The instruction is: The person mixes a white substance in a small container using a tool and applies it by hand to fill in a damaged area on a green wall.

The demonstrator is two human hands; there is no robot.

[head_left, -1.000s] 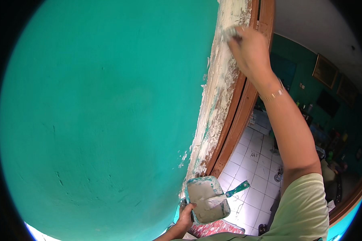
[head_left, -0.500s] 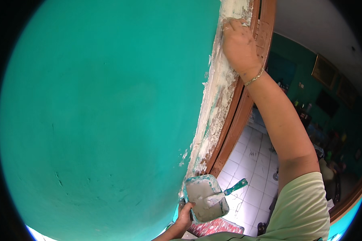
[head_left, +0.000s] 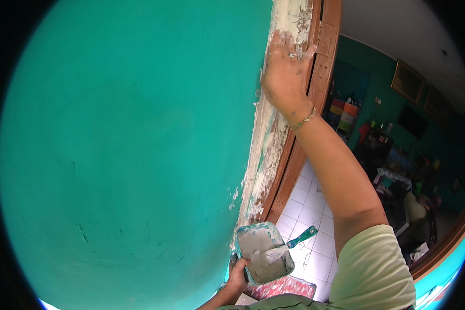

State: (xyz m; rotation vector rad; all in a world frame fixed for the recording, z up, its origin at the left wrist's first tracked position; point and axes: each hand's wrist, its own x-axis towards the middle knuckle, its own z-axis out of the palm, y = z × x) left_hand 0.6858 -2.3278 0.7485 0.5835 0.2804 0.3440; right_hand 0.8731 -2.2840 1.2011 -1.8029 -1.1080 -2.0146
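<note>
Head: left hand (head_left: 237, 274) holds one tray (head_left: 256, 226) (one scraper (head_left: 294, 242)).

We see a wooden door frame (head_left: 325, 67), slightly glossy. Just left of it, the whitish coating (head_left: 262, 147) is rough; farther left, the painted wall (head_left: 134, 129) looks mostly smooth. Below the frame, matt paste (head_left: 257, 244) lies in a plastic-looking tray (head_left: 253, 226).

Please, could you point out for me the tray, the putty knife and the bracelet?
Tray (head_left: 257, 227), head view: its upper rim.
Putty knife (head_left: 301, 237), head view: its green handle.
Bracelet (head_left: 305, 119), head view: its band.
</note>
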